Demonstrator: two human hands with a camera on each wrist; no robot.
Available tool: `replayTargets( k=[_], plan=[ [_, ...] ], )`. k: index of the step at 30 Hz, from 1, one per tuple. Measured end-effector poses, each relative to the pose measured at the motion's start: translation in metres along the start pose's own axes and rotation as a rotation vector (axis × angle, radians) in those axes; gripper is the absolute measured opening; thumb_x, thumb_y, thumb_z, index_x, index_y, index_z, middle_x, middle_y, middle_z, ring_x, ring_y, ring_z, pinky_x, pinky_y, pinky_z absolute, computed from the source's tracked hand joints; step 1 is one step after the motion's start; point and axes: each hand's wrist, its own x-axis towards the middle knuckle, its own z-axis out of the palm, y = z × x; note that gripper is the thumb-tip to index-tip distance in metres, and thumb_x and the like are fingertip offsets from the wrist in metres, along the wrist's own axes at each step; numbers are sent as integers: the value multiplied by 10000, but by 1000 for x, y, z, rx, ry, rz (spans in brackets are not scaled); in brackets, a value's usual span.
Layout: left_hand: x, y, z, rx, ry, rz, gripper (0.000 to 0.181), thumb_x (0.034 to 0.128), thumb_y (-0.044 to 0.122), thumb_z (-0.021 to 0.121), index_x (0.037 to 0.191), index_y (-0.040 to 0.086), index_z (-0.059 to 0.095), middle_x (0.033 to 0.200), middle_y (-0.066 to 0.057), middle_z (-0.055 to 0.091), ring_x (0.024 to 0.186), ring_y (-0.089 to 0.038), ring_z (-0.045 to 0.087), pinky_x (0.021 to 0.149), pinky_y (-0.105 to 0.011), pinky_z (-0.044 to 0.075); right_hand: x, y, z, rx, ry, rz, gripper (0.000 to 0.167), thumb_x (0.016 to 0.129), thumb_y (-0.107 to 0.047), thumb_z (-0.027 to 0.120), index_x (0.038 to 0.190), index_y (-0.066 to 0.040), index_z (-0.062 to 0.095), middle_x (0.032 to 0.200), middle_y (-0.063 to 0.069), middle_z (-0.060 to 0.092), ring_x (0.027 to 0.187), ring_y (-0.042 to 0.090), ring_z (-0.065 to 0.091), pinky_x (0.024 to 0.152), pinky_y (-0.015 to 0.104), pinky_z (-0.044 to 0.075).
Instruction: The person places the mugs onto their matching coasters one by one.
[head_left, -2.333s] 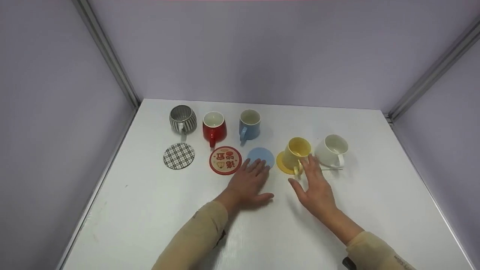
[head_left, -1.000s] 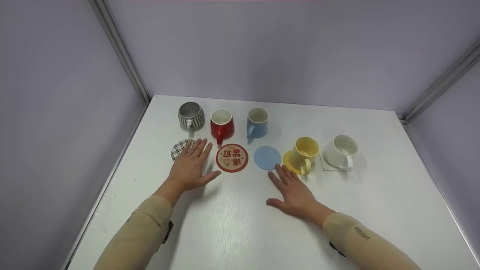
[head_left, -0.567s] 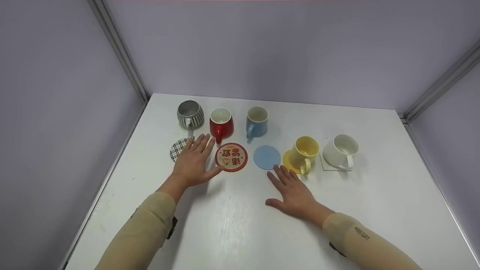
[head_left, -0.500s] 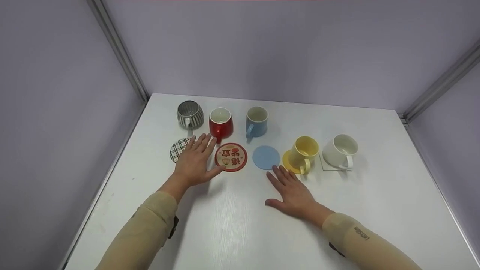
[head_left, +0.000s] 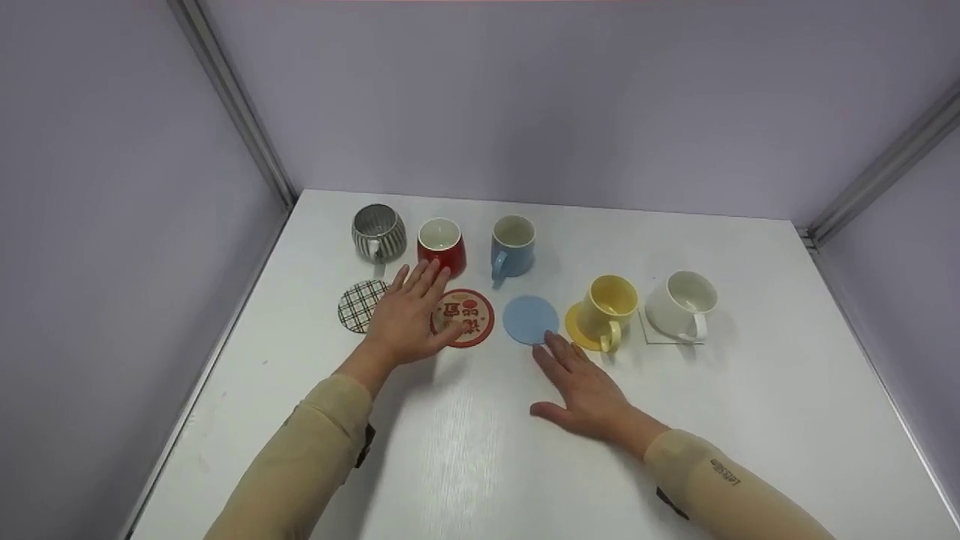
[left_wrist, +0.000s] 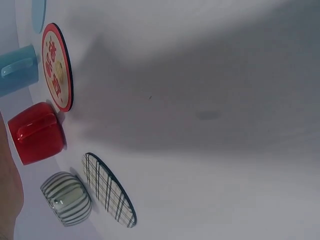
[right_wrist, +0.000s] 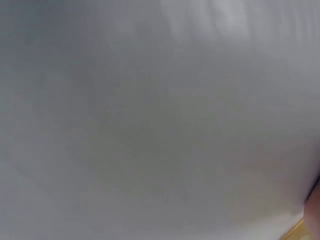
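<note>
My left hand (head_left: 409,319), fingers straight and holding nothing, hovers over the gap between the plaid coaster (head_left: 360,307) and the red-rimmed coaster (head_left: 474,311). Its fingertips overlap the front of the red mug (head_left: 455,259) in the head view, hiding that mug's handle; the left wrist view shows the handle. Palm down, my right hand (head_left: 589,390) lies with spread fingers just in front of the blue coaster (head_left: 530,319); whether it touches the coaster I cannot tell. A yellow mug (head_left: 609,300) stands on a yellow coaster (head_left: 577,330) beyond those fingers.
Behind the coasters stand a striped grey mug (head_left: 379,234) and a blue mug (head_left: 515,247). At the right a white mug (head_left: 679,304) sits on a square white coaster (head_left: 660,337). Pale panels (head_left: 540,97) wall in the white table (head_left: 465,465) at the back and sides.
Left hand went from the blue coaster left to the plaid one, then right and forward toward the red mug. Right hand drew back from the yellow mug, then stayed put. Mugs and coasters have not moved.
</note>
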Motion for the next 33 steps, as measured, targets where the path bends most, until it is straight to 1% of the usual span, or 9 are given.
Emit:
replayTargets(
  k=[5, 9, 13, 16, 20, 23, 27, 29, 33],
  plan=[
    [7, 6, 7, 16, -1, 20, 969, 981, 712, 527, 1670, 66, 311, 1707, -144, 322, 1602, -308, 250, 1308, -484, 148, 1, -4, 1, 6, -5, 75, 948, 992, -739, 515, 1701, -167, 253, 1771, 169, 84, 1628, 322, 113, 1278, 518, 229],
    [15, 8, 12, -2, -16, 12, 975, 983, 724, 513, 1674, 70, 300, 1713, -138, 302, 1610, -299, 224, 1310, -467, 143, 6, -8, 2, 22, -6, 121, 924, 1004, -733, 497, 1692, -155, 282, 1756, 217, 92, 1618, 376, 123, 1279, 543, 210],
    [25, 14, 15, -87, -24, -18, 958, 987, 697, 539, 1678, 81, 295, 1725, -130, 275, 1614, -290, 204, 1310, -429, 135, 8, -9, 4, 1, -15, 137, 918, 1005, -743, 481, 1693, -169, 282, 1757, 195, 118, 1624, 355, 108, 1290, 515, 183],
    [33, 22, 17, -151, -14, -46, 945, 988, 695, 531, 1678, 92, 303, 1727, -127, 278, 1608, -290, 227, 1297, -427, 190, 7, -8, 4, -3, -22, 136, 913, 1002, -750, 477, 1696, -192, 276, 1765, 145, 122, 1630, 321, 91, 1293, 500, 171],
    [46, 35, 22, -237, 6, -84, 928, 997, 704, 496, 1681, 108, 303, 1724, -102, 296, 1600, -266, 258, 1267, -441, 273, 5, -7, 4, 5, -13, 134, 909, 1001, -753, 479, 1696, -204, 274, 1767, 107, 134, 1630, 309, 95, 1292, 516, 172],
    [55, 46, 26, -312, 14, -135, 920, 1002, 703, 493, 1682, 113, 301, 1719, -78, 315, 1591, -245, 285, 1249, -455, 317, 4, -7, 4, 3, -4, 129, 911, 1002, -746, 488, 1695, -194, 278, 1765, 106, 146, 1629, 317, 106, 1293, 519, 169],
    [63, 57, 30, -423, 14, -235, 928, 1001, 714, 504, 1685, 122, 297, 1712, -66, 341, 1573, -250, 330, 1236, -504, 339, 5, -7, 5, 1, 1, 122, 907, 1002, -738, 500, 1690, -184, 293, 1762, 108, 158, 1627, 318, 116, 1297, 507, 163],
    [66, 61, 32, -485, 4, -282, 931, 1003, 719, 503, 1692, 135, 279, 1715, -60, 336, 1572, -258, 333, 1242, -515, 324, 5, -7, 6, -2, 7, 120, 906, 1001, -739, 502, 1687, -182, 306, 1761, 107, 166, 1627, 317, 122, 1296, 507, 169],
    [73, 62, 36, -650, -8, -362, 897, 1024, 656, 549, 1699, 143, 256, 1720, -63, 328, 1572, -275, 331, 1247, -505, 317, 5, -6, 9, -6, 41, 105, 902, 994, -734, 522, 1672, -165, 350, 1754, 114, 203, 1620, 330, 162, 1285, 531, 211]
  ],
)
